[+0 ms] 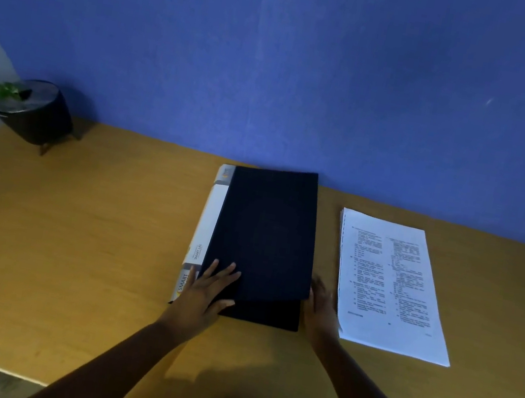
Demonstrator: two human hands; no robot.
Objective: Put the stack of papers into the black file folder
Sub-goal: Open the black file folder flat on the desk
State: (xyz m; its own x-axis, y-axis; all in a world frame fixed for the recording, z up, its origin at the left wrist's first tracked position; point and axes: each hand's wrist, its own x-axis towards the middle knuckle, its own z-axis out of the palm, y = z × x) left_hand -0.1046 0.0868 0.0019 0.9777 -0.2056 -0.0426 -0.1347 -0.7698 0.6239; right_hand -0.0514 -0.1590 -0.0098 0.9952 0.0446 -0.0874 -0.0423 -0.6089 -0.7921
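Black file folder [265, 234], white spine, cover slightly lifted.

Matt surfaces, wood-look desk.
Desk [91, 239] smooth wood-look laminate, slight sheen. Folder [265, 234] matt black cover, white printed spine. Papers [389, 282] plain white printed paper, matt. Wall [277, 62] blue, faintly textured, matt. Pot [38, 116] dark, smooth, slightly glossy.

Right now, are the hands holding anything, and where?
The right hand grips the black folder cover at its near right edge, lifting it slightly. The left hand rests flat on the cover's near left corner.
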